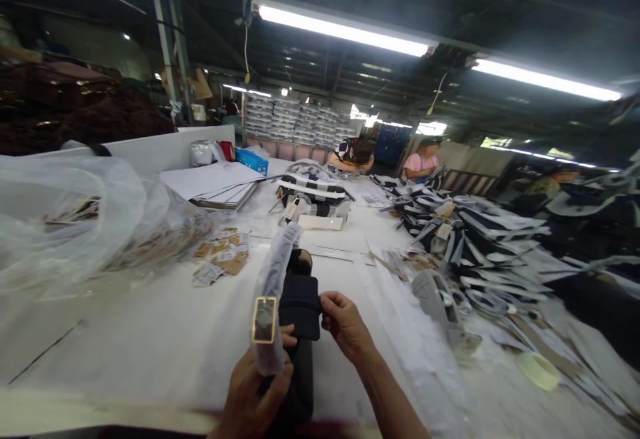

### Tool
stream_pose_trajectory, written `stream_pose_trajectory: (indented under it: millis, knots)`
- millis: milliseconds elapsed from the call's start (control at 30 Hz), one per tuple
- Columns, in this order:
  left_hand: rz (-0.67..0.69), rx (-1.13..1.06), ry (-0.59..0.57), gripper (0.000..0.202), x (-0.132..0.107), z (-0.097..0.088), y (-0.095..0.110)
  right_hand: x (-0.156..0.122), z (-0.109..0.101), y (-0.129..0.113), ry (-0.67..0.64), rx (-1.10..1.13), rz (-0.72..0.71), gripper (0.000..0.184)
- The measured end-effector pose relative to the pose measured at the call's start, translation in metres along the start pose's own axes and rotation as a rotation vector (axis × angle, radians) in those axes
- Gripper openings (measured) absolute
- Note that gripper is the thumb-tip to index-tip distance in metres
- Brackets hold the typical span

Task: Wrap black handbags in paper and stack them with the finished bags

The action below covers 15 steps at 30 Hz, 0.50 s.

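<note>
My left hand [253, 392] is closed around a strap wrapped in clear plastic [273, 292], which carries a gold rectangular buckle [264, 319] and rises away from me. The same hand also grips the lower part of a black bag piece [299, 305] that stands on the white table [150, 345]. My right hand [345, 325] pinches the right edge of that black piece with its fingers closed on it.
Clear plastic bags [65, 219] with brown tags lie at the left. Loose tags [220, 255] sit nearby. A striped bag [313, 195] and paper sheets [215, 182] are farther back. A long pile of black-and-white pieces [480, 239] runs along the right, beside a tape roll [539, 369]. People work at the far end.
</note>
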<state>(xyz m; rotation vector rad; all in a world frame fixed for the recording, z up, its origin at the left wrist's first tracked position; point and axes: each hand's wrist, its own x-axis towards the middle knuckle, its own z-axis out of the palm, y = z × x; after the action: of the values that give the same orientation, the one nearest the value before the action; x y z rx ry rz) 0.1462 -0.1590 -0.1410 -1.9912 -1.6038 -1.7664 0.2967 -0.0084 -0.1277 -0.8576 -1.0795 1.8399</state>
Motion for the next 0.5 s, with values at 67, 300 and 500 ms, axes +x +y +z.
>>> stream_pose_trajectory:
  millis: [67, 300, 500]
  knots:
    - [0.006, -0.022, -0.002, 0.015, -0.001, 0.001, -0.002, -0.001, -0.002, 0.019, 0.02, 0.046, 0.024, 0.043]
    - [-0.039, -0.016, 0.016, 0.035, -0.009, 0.008, -0.008, -0.003, -0.004, 0.066, 0.142, -0.324, -0.159, 0.037]
    - [-0.258, -0.036, 0.014, 0.075, -0.056, 0.011, -0.028, -0.01, -0.012, 0.068, 0.202, -0.551, -0.256, 0.022]
